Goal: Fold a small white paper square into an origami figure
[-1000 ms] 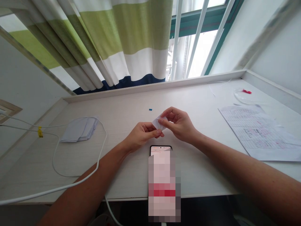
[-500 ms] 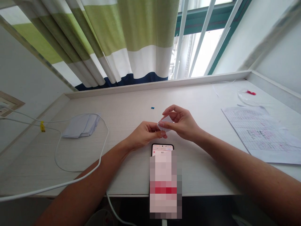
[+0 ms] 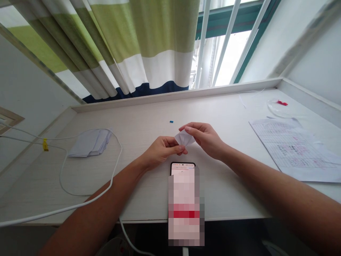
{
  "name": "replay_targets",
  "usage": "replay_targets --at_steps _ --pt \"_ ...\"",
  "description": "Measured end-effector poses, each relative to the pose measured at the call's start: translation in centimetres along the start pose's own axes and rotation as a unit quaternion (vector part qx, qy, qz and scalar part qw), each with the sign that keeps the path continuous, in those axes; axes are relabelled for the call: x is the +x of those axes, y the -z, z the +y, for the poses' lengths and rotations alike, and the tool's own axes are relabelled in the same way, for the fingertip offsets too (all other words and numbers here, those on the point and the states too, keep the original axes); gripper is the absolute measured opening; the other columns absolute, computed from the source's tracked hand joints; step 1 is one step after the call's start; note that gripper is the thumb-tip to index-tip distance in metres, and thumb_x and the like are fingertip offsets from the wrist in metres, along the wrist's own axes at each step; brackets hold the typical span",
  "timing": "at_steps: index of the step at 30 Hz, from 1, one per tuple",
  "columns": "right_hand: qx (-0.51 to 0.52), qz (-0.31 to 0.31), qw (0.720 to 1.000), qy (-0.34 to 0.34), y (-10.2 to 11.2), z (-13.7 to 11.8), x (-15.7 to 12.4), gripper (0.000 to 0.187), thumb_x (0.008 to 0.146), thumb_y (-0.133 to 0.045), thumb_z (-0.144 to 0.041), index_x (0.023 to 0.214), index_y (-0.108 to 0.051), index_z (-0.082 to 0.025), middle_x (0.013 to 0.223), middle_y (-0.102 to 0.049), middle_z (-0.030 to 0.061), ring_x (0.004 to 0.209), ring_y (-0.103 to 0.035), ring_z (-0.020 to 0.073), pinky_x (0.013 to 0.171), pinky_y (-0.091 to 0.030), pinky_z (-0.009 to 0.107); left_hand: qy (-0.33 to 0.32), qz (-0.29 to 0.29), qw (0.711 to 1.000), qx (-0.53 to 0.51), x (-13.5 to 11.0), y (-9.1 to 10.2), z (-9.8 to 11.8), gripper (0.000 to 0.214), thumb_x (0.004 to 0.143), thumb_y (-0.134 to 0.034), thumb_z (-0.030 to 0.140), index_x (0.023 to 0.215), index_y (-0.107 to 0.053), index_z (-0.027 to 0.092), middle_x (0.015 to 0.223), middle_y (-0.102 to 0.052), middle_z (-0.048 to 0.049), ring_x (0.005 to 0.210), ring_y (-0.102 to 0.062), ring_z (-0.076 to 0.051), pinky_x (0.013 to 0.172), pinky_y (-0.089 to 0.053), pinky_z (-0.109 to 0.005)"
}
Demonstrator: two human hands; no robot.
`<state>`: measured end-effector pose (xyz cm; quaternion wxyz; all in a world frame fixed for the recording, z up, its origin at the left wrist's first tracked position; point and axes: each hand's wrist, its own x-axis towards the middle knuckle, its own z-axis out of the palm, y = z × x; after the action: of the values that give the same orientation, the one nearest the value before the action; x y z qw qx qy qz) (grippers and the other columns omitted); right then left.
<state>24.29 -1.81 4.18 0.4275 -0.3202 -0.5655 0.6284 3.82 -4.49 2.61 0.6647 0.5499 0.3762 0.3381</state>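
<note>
Between my two hands, above the white desk, is a small piece of folded white paper with creases fanning out from its lower point. My left hand pinches its lower left part between thumb and fingers. On the upper right, my right hand grips the paper's edge, thumb on the near face and fingers behind. A phone lies just below my hands, most of its screen blurred out. Just beyond them sits a tiny blue object, too small to name.
A stack of white paper sheets lies at the left. White cables loop across the left side and over my left forearm; one bears a yellow tag. Written sheets and a small red item are at the right.
My right thumb has moved up to the paper's upper edge. The paper has spread from a compact diamond into a wider fan shape, still held by both hands.
</note>
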Motion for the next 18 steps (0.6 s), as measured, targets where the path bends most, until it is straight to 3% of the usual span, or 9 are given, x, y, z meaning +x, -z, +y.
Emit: replay_targets --at_steps 5,10,18 --pt "-0.017 -0.022 1.0 0.0 -0.25 0.28 -0.07 0.027 0.085 -0.081 -0.045 0.084 -0.075 -0.019 0.072 -0.072 0.0007 0.063 -0.065 0.0144 0.06 -0.052 0.03 0.009 -0.007 1.0 -0.001 -0.06 -0.19 0.02 0.022 0.081 -0.086 0.036 0.089 -0.082 0.016 0.09 -0.08 -0.0083 0.08 -0.066 -0.015 0.083 -0.051 -0.032" --pt "-0.029 -0.031 0.999 -0.001 0.05 0.39 -0.06 0.027 0.088 -0.078 -0.044 0.088 -0.076 -0.018 0.077 -0.076 0.0024 0.067 -0.069 0.015 0.064 -0.055 0.03 0.014 0.001 1.0 -0.004 -0.08 -0.05 0.03 0.018 0.083 -0.084 0.034 0.089 -0.083 0.016 0.088 -0.08 -0.0068 0.079 -0.065 -0.014 0.084 -0.05 -0.029" --pt "-0.008 -0.045 0.999 -0.007 0.26 0.56 0.03 0.026 0.089 -0.077 -0.042 0.095 -0.077 -0.016 0.082 -0.078 0.0039 0.072 -0.072 0.0161 0.071 -0.058 0.032 0.016 0.028 0.999 0.005 -0.04 -0.36 0.29 0.039 0.084 -0.082 0.052 0.08 -0.079 0.014 0.081 -0.078 -0.0083 0.077 -0.069 -0.017 0.081 -0.053 -0.032"
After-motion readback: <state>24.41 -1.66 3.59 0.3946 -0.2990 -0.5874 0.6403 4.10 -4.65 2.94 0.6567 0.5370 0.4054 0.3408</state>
